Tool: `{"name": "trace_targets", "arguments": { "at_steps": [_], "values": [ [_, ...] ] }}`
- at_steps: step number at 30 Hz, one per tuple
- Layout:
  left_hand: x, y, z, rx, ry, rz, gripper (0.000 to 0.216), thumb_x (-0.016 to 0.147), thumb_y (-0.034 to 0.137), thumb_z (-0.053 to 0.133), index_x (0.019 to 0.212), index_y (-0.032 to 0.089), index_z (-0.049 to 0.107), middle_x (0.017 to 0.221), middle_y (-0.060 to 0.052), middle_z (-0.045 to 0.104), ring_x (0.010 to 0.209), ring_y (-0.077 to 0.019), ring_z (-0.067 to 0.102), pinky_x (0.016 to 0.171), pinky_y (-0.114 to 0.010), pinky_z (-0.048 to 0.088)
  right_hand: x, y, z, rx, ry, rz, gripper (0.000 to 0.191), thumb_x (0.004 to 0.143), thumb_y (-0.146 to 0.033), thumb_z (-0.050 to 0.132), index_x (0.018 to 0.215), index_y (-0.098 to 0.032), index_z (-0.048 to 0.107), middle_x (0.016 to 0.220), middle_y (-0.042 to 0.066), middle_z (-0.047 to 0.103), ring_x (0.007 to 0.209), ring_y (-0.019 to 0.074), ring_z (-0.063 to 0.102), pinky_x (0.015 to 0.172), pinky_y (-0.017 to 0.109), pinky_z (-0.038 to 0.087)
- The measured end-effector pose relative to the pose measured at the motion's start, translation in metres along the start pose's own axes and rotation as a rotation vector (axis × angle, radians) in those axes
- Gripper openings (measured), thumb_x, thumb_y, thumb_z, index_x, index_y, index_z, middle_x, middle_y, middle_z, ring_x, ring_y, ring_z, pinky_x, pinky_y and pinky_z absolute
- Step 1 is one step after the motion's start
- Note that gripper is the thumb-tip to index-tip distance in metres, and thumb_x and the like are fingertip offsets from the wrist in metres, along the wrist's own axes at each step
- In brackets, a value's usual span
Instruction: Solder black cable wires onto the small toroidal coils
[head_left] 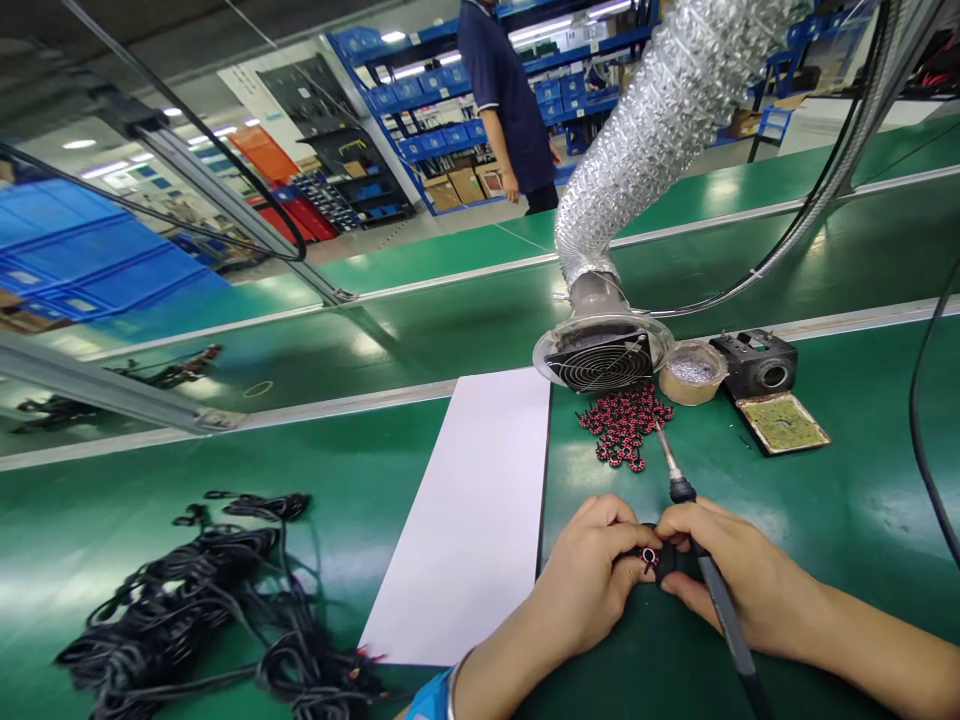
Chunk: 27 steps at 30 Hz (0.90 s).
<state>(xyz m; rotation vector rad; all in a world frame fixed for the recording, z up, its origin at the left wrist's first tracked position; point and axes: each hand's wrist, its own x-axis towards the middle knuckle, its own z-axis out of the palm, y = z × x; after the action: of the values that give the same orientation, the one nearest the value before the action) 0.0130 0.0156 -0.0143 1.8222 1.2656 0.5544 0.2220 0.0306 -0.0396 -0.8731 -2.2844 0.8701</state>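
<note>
the right hand [746, 575], cradling a soldering iron [726, 612], pinched a black piece [667, 567]; the left hand [596, 570] pinched a small ring [650, 551] beside it, seemingly underway, the ring pile [621, 425] on the counter [360, 455] apparently left.

Cables [180, 590] lie left, rings [621, 424] right of the panel [476, 510].

Left hand [589, 568] just beside right hand [754, 575], both curled.

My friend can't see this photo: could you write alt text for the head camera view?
A person's left hand and right hand hold a small ring and black piece at a green bench, the right also holding a soldering iron. Beyond, red-and-black rings lie heaped by a silver duct.
</note>
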Motion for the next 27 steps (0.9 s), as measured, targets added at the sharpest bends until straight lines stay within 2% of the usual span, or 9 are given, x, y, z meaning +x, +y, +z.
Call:
{"name": "trace_targets", "arguments": {
  "at_steps": [2,5,8,12,14,17,21,24,27],
  "values": [
    [-0.002,-0.001,-0.003,-0.02,-0.021,-0.007,0.029,0.081,0.008,0.07,0.105,0.024,0.074,0.1,-0.005,0.064,0.099,-0.0208,0.057,0.091,-0.032,0.046,0.001,0.0,-0.003,0.007,0.028,-0.027,0.032,0.084,-0.009,0.054,0.112,-0.023,0.047,0.094,0.004,0.06,0.08,0.0191,0.057,0.067,0.03,0.05],
    [-0.008,0.0,-0.009,-0.022,0.008,-0.007,0.034,0.082,0.008,0.067,0.114,0.02,0.066,0.107,-0.007,0.064,0.1,-0.0202,0.058,0.091,-0.032,0.047,0.002,-0.002,-0.003,0.005,0.149,-0.109,0.028,0.089,-0.01,0.054,0.114,-0.022,0.049,0.098,0.005,0.064,0.082,0.0184,0.06,0.07,0.03,0.051],
    [-0.014,0.005,-0.015,0.006,0.05,-0.022,0.02,0.083,0.012,0.062,0.101,0.018,0.064,0.099,-0.006,0.062,0.088,-0.0182,0.058,0.079,-0.029,0.049,0.005,-0.005,0.001,0.01,0.24,-0.194,0.023,0.091,-0.006,0.054,0.108,-0.022,0.051,0.092,0.003,0.066,0.08,0.0176,0.06,0.071,0.029,0.049],
    [-0.015,0.013,-0.015,-0.001,0.043,-0.106,0.004,0.08,0.022,0.062,0.079,0.018,0.06,0.081,-0.002,0.058,0.068,-0.0144,0.055,0.063,-0.025,0.045,0.012,-0.009,0.007,-0.032,0.274,-0.253,0.024,0.09,-0.003,0.052,0.105,-0.022,0.052,0.084,0.002,0.065,0.074,0.0172,0.055,0.068,0.03,0.045],
    [-0.012,0.015,-0.012,-0.024,0.049,-0.149,0.013,0.083,0.025,0.057,0.072,0.019,0.057,0.074,-0.001,0.056,0.061,-0.0125,0.051,0.058,-0.024,0.042,0.015,-0.01,0.007,-0.119,0.267,-0.274,0.022,0.091,-0.004,0.049,0.105,-0.021,0.052,0.079,0.002,0.063,0.069,0.017,0.05,0.064,0.03,0.041],
    [-0.008,0.017,-0.007,-0.04,0.082,-0.169,0.021,0.084,0.023,0.053,0.064,0.02,0.047,0.063,0.002,0.051,0.056,-0.0118,0.047,0.053,-0.024,0.036,0.02,-0.016,0.003,-0.367,0.202,-0.306,0.022,0.094,-0.008,0.045,0.109,-0.02,0.057,0.069,0.001,0.056,0.064,0.0188,0.043,0.06,0.032,0.034],
    [-0.006,0.016,-0.004,-0.011,0.109,-0.161,0.023,0.079,0.015,0.05,0.061,0.021,0.037,0.058,0.004,0.044,0.053,-0.0116,0.041,0.052,-0.025,0.029,0.025,-0.029,-0.002,-0.66,0.134,-0.38,0.029,0.096,-0.01,0.04,0.115,-0.015,0.062,0.067,0.004,0.053,0.066,0.0215,0.043,0.059,0.035,0.029],
    [-0.003,0.013,-0.004,0.009,0.124,-0.133,0.023,0.08,0.014,0.047,0.061,0.021,0.036,0.06,0.003,0.043,0.055,-0.0126,0.04,0.053,-0.026,0.028,0.027,-0.033,-0.003,-0.678,0.108,-0.391,0.032,0.094,-0.008,0.04,0.118,-0.012,0.061,0.069,0.005,0.054,0.068,0.0222,0.043,0.06,0.036,0.03],
    [0.0,0.01,-0.005,-0.038,0.107,-0.123,0.022,0.084,0.019,0.046,0.063,0.021,0.041,0.063,0.002,0.047,0.059,-0.0132,0.043,0.055,-0.025,0.031,0.026,-0.027,-0.006,-0.465,0.101,-0.3,0.038,0.087,-0.007,0.044,0.122,-0.016,0.056,0.075,0.005,0.057,0.072,0.0223,0.045,0.062,0.034,0.036]
  ]
}}
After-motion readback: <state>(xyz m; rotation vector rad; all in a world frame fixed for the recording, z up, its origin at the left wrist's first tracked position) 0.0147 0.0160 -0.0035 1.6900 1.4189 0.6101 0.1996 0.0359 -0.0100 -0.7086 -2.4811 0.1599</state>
